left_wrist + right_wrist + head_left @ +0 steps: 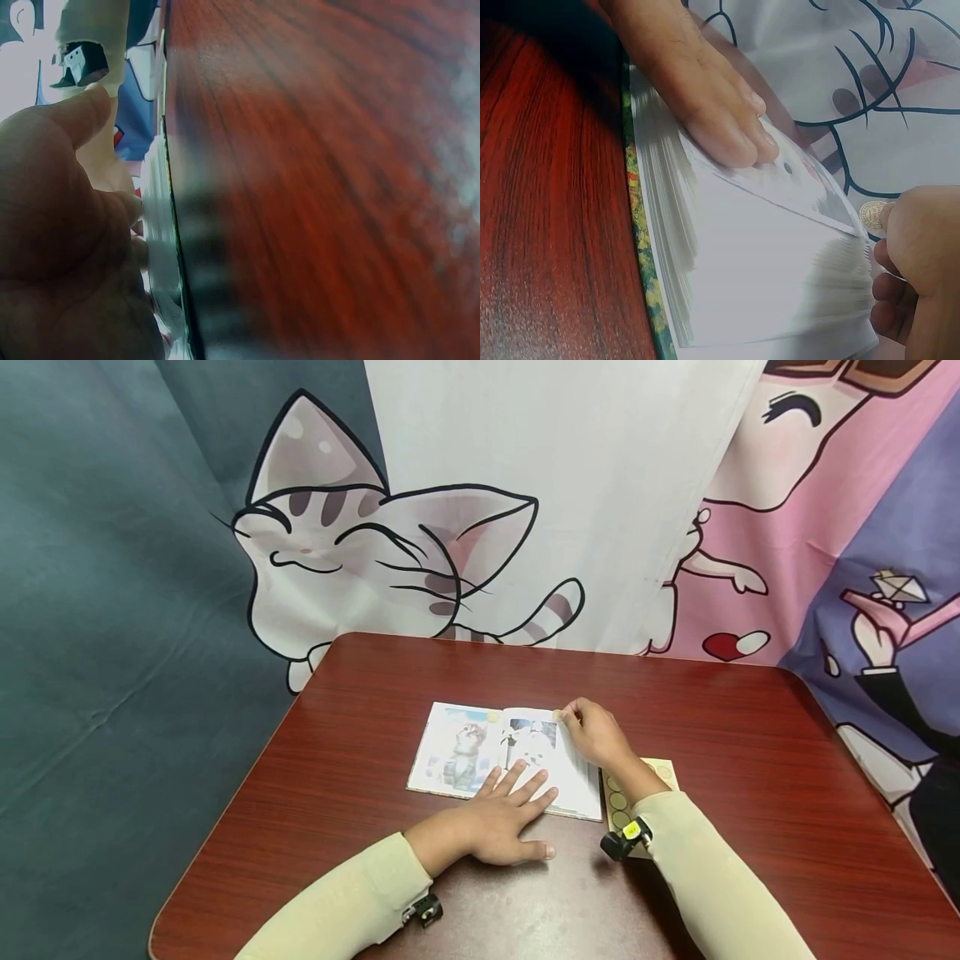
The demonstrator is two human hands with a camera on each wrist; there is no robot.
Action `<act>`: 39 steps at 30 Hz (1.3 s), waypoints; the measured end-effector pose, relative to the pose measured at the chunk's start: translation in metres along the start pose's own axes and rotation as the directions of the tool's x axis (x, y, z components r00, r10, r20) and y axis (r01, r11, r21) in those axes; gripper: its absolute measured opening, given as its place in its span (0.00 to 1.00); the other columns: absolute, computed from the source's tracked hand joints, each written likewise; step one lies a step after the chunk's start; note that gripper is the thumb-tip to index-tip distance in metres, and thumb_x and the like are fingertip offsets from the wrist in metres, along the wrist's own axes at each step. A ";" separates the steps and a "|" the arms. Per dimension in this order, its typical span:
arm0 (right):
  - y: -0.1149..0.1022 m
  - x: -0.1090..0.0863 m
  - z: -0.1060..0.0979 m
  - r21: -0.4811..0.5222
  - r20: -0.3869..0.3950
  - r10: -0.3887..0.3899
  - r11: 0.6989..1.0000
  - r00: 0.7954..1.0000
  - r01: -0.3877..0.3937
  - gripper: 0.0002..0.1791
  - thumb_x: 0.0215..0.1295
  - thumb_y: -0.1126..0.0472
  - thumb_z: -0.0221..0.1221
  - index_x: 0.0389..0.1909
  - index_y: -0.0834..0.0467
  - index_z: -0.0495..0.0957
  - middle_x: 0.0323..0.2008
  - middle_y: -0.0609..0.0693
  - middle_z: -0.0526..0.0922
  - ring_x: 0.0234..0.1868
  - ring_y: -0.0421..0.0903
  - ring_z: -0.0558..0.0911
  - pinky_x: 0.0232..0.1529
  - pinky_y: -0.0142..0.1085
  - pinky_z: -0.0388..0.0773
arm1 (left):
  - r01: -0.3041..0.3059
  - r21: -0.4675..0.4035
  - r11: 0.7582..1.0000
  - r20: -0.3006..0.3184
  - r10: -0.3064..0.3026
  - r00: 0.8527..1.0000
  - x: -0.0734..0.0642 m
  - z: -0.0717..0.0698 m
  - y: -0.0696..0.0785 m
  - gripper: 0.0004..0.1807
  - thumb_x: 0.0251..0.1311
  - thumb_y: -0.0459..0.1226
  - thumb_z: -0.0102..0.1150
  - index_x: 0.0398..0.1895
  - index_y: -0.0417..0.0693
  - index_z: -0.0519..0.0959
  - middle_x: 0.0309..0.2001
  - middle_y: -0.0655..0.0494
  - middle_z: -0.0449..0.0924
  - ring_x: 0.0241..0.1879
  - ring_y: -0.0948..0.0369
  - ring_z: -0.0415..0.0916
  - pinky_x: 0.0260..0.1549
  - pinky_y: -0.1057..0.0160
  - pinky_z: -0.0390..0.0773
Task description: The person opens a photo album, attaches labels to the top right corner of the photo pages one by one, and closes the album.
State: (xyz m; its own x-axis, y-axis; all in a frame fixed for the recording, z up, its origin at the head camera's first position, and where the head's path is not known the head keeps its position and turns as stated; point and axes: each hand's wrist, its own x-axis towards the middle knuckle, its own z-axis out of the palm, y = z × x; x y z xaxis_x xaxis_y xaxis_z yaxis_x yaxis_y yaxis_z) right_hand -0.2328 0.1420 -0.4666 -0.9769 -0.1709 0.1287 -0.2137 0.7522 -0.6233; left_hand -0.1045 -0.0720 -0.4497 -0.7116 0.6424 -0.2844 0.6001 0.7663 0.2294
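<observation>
An open picture book (577, 789) lies on the table, with a kitten picture (465, 747) on its left page and another animal picture (534, 742) on its right page. My left hand (498, 827) rests over the book's lower edge, fingers straight and spread. At the upper corner of the right page, my right hand (596, 735) pinches a small round gold sticker (873, 215) between thumb and curled fingers. The right wrist view shows the page stack bulging, and the left fingers (720, 135) pressing on the page. Another round sticker (492, 716) sits atop the left page.
A yellowish sheet of round stickers (663, 770) lies right of the book, partly under my right forearm. The reddish-brown wooden table (360, 693) ends before a cartoon-printed curtain (600, 468). Each sleeve carries a small black wrist camera (626, 839).
</observation>
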 end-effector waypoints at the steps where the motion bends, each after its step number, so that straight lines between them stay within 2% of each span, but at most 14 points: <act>1: 0.000 0.000 0.000 -0.002 0.000 -0.001 1.000 1.000 0.001 0.12 0.78 0.55 0.53 0.41 0.58 0.79 0.37 0.54 0.82 0.39 0.53 0.78 0.43 0.49 0.75 | -0.001 -0.001 1.000 0.000 0.001 1.000 0.000 0.000 0.000 0.48 0.67 0.74 0.35 0.84 0.64 0.44 0.83 0.60 0.32 0.80 0.50 0.22 0.75 0.41 0.33; 17: 0.000 0.003 0.007 -0.032 0.034 0.016 0.999 0.999 -0.015 0.12 0.77 0.56 0.53 0.39 0.60 0.79 0.37 0.55 0.82 0.40 0.53 0.79 0.45 0.50 0.76 | 0.002 -0.012 1.000 0.003 -0.002 1.000 -0.001 0.000 0.001 0.48 0.66 0.74 0.36 0.84 0.65 0.45 0.83 0.61 0.32 0.80 0.50 0.23 0.75 0.41 0.32; 23: 0.001 0.006 0.010 -0.074 0.048 0.032 0.997 0.998 -0.028 0.12 0.77 0.55 0.53 0.40 0.60 0.79 0.38 0.55 0.83 0.41 0.53 0.80 0.46 0.51 0.77 | 0.004 -0.011 1.000 0.003 -0.004 1.000 -0.001 0.001 0.001 0.48 0.66 0.74 0.36 0.84 0.65 0.45 0.83 0.61 0.32 0.80 0.51 0.22 0.75 0.41 0.33; 34: -0.002 0.005 0.014 -0.120 0.028 0.043 0.992 0.999 -0.039 0.11 0.73 0.53 0.58 0.39 0.57 0.78 0.38 0.55 0.80 0.42 0.53 0.78 0.46 0.50 0.77 | 0.008 0.001 1.000 -0.009 -0.008 1.000 0.000 0.001 0.001 0.48 0.66 0.74 0.36 0.84 0.65 0.45 0.83 0.61 0.33 0.80 0.51 0.23 0.75 0.42 0.33; 36: -0.002 0.005 0.015 -0.112 0.018 0.040 0.993 0.999 -0.038 0.11 0.73 0.53 0.59 0.42 0.57 0.77 0.39 0.55 0.81 0.42 0.53 0.79 0.46 0.51 0.78 | 0.006 0.005 1.000 -0.012 -0.006 1.000 -0.001 0.001 0.001 0.48 0.67 0.74 0.36 0.84 0.65 0.45 0.83 0.61 0.33 0.80 0.50 0.23 0.75 0.41 0.33; 39: -0.001 0.005 0.015 -0.068 0.002 0.035 0.997 0.999 -0.035 0.15 0.72 0.54 0.61 0.53 0.56 0.74 0.42 0.56 0.82 0.44 0.55 0.81 0.46 0.52 0.78 | 0.004 0.013 1.000 -0.014 -0.004 1.000 -0.001 0.001 0.000 0.48 0.67 0.74 0.36 0.84 0.64 0.45 0.83 0.60 0.33 0.80 0.50 0.24 0.75 0.41 0.34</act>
State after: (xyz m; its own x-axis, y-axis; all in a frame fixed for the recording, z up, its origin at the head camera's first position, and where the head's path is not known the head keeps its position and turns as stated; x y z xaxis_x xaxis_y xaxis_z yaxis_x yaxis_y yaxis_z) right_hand -0.2368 0.1309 -0.4766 -0.9837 -0.1461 0.1052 -0.1800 0.7994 -0.5732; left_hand -0.1034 -0.0721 -0.4503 -0.7190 0.6397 -0.2717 0.6021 0.7686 0.2164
